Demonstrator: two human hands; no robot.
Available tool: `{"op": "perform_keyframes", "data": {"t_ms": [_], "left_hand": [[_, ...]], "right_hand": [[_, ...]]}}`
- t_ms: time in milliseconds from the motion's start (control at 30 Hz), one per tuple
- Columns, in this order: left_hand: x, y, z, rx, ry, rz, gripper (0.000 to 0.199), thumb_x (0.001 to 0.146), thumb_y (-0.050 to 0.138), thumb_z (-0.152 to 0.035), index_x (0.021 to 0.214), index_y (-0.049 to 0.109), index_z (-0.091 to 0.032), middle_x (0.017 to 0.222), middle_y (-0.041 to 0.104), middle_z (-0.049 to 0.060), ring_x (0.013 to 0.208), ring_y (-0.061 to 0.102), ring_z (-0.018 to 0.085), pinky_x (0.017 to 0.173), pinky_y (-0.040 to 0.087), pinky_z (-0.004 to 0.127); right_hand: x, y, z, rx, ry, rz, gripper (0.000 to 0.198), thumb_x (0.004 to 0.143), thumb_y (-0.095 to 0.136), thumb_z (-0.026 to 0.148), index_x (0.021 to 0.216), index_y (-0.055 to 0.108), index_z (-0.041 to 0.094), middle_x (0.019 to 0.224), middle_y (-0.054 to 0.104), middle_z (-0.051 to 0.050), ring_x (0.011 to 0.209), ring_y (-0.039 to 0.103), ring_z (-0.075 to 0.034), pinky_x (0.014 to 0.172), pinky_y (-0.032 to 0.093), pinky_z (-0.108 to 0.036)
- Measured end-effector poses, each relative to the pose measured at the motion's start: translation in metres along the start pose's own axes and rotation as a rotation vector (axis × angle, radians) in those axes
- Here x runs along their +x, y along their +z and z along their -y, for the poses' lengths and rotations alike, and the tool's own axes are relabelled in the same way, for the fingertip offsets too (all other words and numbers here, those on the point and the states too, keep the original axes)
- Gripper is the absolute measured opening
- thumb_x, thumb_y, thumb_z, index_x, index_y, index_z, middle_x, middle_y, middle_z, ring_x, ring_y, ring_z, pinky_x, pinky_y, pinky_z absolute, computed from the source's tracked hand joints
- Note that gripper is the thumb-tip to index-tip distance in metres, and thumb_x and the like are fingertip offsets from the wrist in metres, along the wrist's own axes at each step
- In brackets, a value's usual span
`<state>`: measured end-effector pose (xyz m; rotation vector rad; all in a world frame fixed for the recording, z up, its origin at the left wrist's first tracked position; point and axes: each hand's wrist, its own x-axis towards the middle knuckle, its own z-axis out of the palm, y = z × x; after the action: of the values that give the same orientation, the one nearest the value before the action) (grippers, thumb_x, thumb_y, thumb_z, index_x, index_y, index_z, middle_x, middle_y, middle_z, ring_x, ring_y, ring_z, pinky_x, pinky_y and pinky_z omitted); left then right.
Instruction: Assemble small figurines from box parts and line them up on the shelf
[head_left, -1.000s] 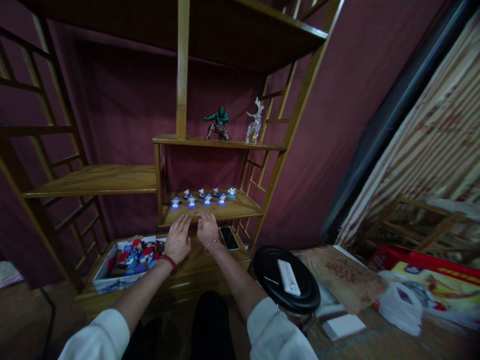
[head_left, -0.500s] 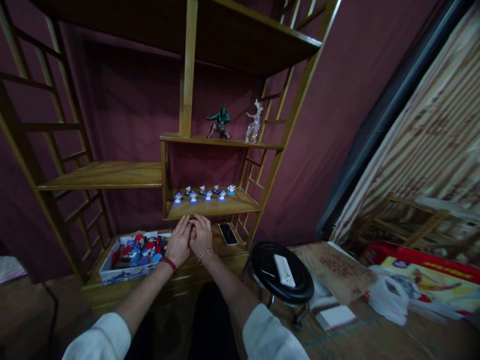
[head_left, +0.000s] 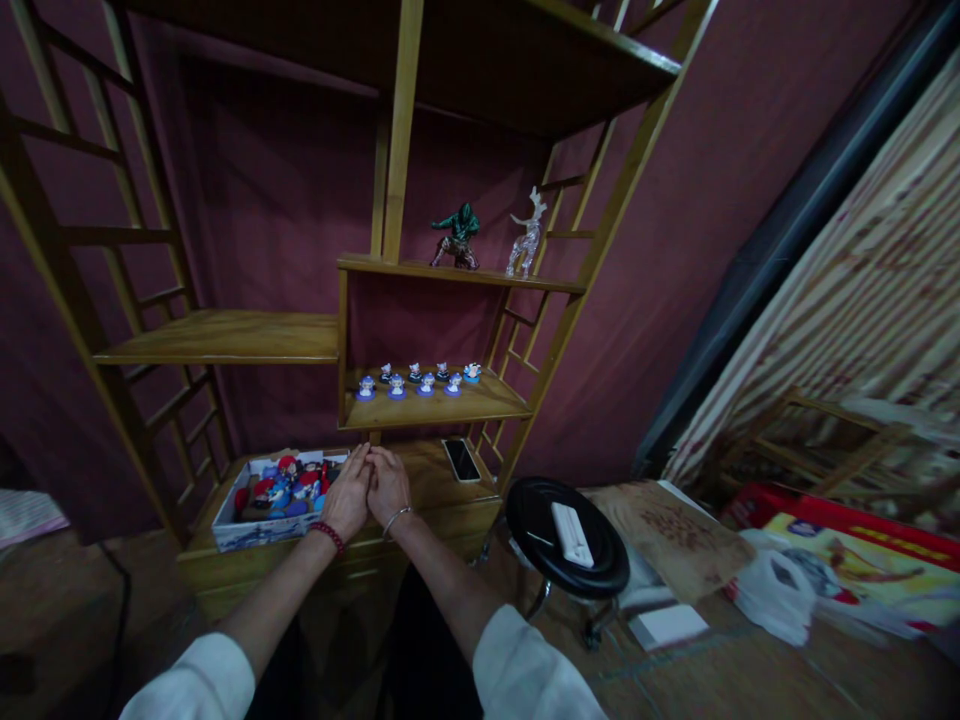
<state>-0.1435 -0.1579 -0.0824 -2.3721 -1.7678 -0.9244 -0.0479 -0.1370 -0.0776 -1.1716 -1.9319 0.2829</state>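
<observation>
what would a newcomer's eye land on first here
Probably the two rows of small figurines on the low shelf, bright against the dark red wall. Next, an open box heaped with red and blue figures, beside the left hand. Above, a green crouching figure and a clear deer stand on a higher shelf.

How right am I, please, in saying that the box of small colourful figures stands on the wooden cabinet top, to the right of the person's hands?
One thing is off: the head view shows the box to the left of the hands, not the right. It does stand on the cabinet top.
</observation>
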Motion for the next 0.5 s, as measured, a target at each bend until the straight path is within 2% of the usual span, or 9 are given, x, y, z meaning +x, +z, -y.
{"op": "perform_keyframes", "data": {"t_ms": [167, 267, 500], "left_hand": [[-0.013, 0.007, 0.017, -0.016, -0.089, 0.116, 0.045, 0.069, 0.032, 0.000, 0.109, 0.052, -0.010, 0.127, 0.046, 0.012, 0.120, 0.038, 0.021, 0.099, 0.036, 0.035], [-0.021, 0.012, 0.027, -0.013, -0.115, 0.143, 0.047, 0.069, 0.032, 0.000, 0.109, 0.052, -0.012, 0.125, 0.048, 0.011, 0.116, 0.043, 0.021, 0.096, 0.039, 0.035], [-0.037, 0.020, 0.045, 0.013, -0.209, 0.237, 0.047, 0.068, 0.034, 0.000, 0.111, 0.051, -0.010, 0.119, 0.052, 0.015, 0.113, 0.046, 0.023, 0.095, 0.037, 0.032]], "right_hand": [[-0.005, 0.025, -0.001, -0.012, 0.044, 0.108, 0.026, 0.075, 0.044, 0.007, 0.089, 0.062, 0.019, 0.100, 0.060, -0.006, 0.096, 0.054, -0.014, 0.087, 0.041, -0.024], [-0.008, 0.038, -0.002, -0.057, 0.060, 0.183, 0.024, 0.074, 0.045, 0.008, 0.087, 0.062, 0.018, 0.095, 0.062, -0.006, 0.092, 0.055, -0.014, 0.082, 0.043, -0.023], [-0.013, 0.061, -0.005, -0.160, 0.077, 0.370, 0.024, 0.074, 0.044, 0.008, 0.088, 0.062, 0.019, 0.093, 0.065, -0.007, 0.088, 0.059, -0.015, 0.078, 0.043, -0.023]]}}
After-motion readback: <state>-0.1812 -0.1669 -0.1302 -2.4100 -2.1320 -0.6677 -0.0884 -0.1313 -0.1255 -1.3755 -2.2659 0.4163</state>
